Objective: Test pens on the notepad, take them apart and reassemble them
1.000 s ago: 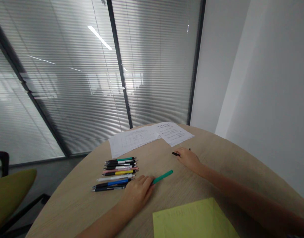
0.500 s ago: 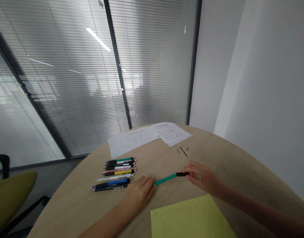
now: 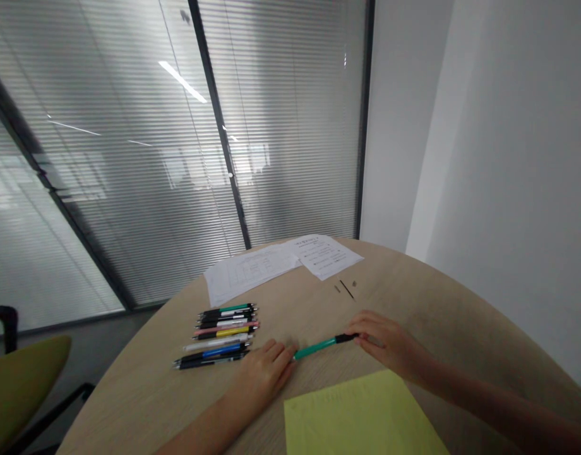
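A green pen (image 3: 315, 348) with a black grip lies nearly level between my two hands, low over the table. My left hand (image 3: 268, 366) has its fingers closed on the pen's left end. At the black grip end, my right hand (image 3: 376, 335) pinches the tip between thumb and fingers. Just left of my left hand, several pens (image 3: 224, 332) in green, black, pink, yellow, white and blue lie side by side in a row. Beyond my right hand rest a thin dark refill (image 3: 347, 289) and two tiny parts, too small to name.
A yellow-green sheet or pad (image 3: 361, 417) lies at the near edge of the round wooden table (image 3: 461, 328). Printed papers (image 3: 252, 268) lie at the far side. A green chair (image 3: 28, 379) stands at the left, and a blinds-covered glass partition (image 3: 290, 126) rises behind.
The view has shifted slightly. Both hands keep hold of the green pen, and the fingers of my right hand have shifted a little around its black end.
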{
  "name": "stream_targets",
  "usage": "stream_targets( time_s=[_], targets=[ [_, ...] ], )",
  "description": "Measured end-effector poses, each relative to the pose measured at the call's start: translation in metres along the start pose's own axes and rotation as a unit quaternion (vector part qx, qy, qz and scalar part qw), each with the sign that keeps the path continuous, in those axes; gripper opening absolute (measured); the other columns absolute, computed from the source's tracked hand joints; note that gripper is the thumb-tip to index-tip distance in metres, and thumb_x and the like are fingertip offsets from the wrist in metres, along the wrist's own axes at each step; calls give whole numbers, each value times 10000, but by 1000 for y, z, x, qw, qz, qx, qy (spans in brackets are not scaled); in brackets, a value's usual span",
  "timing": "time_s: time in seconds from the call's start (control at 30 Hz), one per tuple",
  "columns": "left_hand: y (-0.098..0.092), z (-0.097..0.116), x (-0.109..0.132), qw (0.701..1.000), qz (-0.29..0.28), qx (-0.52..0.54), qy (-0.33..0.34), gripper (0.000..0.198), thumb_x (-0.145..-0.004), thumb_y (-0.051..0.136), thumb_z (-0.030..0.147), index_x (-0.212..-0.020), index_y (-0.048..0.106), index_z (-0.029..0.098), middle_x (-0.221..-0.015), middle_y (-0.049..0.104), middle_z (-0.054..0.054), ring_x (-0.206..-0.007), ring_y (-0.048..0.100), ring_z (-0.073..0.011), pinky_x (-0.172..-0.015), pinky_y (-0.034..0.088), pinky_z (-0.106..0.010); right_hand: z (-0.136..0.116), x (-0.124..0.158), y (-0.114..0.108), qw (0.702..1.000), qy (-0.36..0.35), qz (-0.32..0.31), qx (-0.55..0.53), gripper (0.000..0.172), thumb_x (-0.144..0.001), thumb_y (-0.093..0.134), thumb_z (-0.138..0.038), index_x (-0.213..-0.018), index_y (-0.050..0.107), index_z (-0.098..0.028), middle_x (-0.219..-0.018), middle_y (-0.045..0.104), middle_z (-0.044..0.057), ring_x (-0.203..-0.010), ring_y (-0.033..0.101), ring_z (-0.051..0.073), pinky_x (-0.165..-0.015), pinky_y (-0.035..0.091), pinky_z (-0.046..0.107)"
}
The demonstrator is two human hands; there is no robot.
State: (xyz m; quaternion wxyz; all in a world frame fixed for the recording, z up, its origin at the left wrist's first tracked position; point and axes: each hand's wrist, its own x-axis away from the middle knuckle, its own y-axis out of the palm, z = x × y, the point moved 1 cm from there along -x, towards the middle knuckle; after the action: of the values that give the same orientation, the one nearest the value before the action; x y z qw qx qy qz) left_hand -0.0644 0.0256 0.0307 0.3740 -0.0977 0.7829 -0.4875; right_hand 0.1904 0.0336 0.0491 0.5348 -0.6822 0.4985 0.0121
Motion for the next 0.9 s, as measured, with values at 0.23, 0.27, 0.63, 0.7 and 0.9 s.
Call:
stream_targets(
  time_s=[0.23, 0.27, 0.63, 0.7, 0.9],
  targets=[
    [-3, 2, 0, 999, 11, 17, 35, 244, -903, 300, 224, -954, 525, 148, -677, 587, -42, -604, 546, -150, -497, 437, -224, 1, 1, -2, 1000, -4, -8, -1, 236, -788, 399, -120, -877, 601, -202, -841, 629, 54, -838, 568, 138, -750, 452, 267],
    [-4, 3, 0, 999, 12, 15, 35, 249, -903, 295, 223, -956, 525, 146, -674, 586, -43, -605, 545, -150, -496, 438, -225, 1, 1, -2, 1000, -6, -10, -3, 234, -788, 401, -120, -877, 602, -201, -838, 630, 54, -833, 568, 138, -746, 452, 266],
    [-5, 3, 1, 999, -5, 0, 52, 271, -904, 272, 209, -948, 528, 132, -666, 593, -52, -589, 542, -157, -467, 436, -238, 4, 5, 3, 997, 32, -23, -67, 192, -751, 458, -117, -851, 604, -193, -785, 619, 40, -719, 565, 126, -670, 448, 248],
    [-7, 4, 1, 999, -5, 7, 52, 271, -906, 270, 213, -956, 523, 130, -676, 599, -55, -593, 549, -158, -471, 439, -239, 6, 6, 4, 995, 48, -25, -79, 177, -743, 472, -125, -839, 605, -191, -758, 611, 31, -674, 556, 121, -646, 445, 244],
    [-10, 8, -1, 997, 14, 21, 67, 259, -910, 274, 214, -957, 512, 124, -678, 603, -54, -586, 555, -160, -484, 452, -251, 2, 7, 5, 992, 81, -48, -80, 171, -728, 497, -136, -840, 620, -175, -737, 612, 30, -661, 557, 126, -640, 441, 240]
  ],
)
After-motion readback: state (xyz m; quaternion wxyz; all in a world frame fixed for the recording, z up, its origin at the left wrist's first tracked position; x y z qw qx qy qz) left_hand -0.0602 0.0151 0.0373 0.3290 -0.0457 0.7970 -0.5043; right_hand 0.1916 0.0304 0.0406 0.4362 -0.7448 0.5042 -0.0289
